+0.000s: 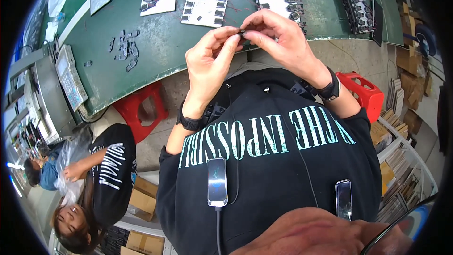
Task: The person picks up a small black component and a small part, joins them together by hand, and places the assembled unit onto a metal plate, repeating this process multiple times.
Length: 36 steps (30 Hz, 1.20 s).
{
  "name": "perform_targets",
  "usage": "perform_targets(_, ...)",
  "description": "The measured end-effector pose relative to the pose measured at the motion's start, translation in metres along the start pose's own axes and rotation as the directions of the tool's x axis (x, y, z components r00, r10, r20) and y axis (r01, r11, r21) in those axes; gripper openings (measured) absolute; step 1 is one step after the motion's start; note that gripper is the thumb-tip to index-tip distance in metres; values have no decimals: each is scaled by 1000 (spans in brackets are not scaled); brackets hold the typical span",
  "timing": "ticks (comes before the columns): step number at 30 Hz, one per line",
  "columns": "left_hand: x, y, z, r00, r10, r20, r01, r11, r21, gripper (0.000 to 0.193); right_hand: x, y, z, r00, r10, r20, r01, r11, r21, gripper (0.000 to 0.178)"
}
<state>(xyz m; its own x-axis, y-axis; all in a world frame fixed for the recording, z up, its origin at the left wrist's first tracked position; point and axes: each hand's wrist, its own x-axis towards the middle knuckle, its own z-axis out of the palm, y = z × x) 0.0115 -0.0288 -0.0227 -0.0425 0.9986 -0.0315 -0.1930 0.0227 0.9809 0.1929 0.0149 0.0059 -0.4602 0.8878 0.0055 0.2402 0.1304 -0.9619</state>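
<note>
A small black part (242, 33) is pinched between the fingertips of both hands, above the near edge of the green table. My left hand (210, 60) grips it from the left with thumb and forefinger. From the right, my right hand (282, 38) closes its thumb and fingers on the same part. Fingers hide most of it, so its exact kind does not show. Just beyond the hands lies a white board (206, 1) with small black rectangular pieces along its two long sides. Another white board (278, 4) behind my right hand carries black parts with thin red wires.
Loose small black parts (126, 47) lie in a heap on the green table (160, 42). A grey machine with a keypad (71, 78) stands at the left. Red stools (144, 108) sit below the table edge. A co-worker (106, 170) handles clear plastic at lower left.
</note>
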Motion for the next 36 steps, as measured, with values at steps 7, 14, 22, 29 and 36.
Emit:
perform_targets(7, -2, -9, 11, 992, 128, -23, -113, 935, 336, 17, -6, -8, -2, 998, -1, -56, -7, 989, -151, 18)
perform_targets(14, 8, -7, 20, 994, 106, 7, -104, 959, 263, 19, 5, -12, -32, 993, -115, -41, 102, 968, -230, 15)
perform_targets(22, 12, 1, 29, 996, -54, 76, 52, 998, 30, 18, 3, -5, -37, 1000, -18, -15, 16, 990, -137, 13)
perform_targets(29, 20, 7, 32, 978, -171, 118, 185, 975, -126, 18, 1, -9, -37, 1000, -24, -19, 21, 991, -135, 14)
perform_targets(36, 32, 12, 25, 982, -169, 85, 175, 982, -75, 17, 24, -8, -74, 933, -357, 38, 287, 677, -678, 25)
